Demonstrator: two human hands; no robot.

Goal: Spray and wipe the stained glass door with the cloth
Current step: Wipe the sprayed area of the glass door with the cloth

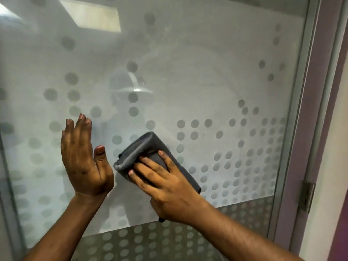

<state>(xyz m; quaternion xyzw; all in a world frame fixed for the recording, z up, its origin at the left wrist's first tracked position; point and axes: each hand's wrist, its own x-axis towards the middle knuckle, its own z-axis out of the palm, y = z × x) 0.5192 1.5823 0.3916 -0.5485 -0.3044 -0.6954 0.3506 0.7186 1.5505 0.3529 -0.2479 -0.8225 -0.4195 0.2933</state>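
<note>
The frosted glass door (188,63) with a pattern of round dots fills the view. My right hand (169,185) presses a folded dark grey cloth (143,149) flat against the lower middle of the glass. My left hand (82,159) rests flat on the glass just left of the cloth, fingers straight and pointing up, holding nothing. A faint smear shows on the glass above the cloth near the middle. No spray bottle is in view.
A metal door frame (299,129) runs down the right side with a hinge (307,196) low on it. Beyond it stands a purple and white wall (335,166). Below the frosted band the glass is darker (150,242).
</note>
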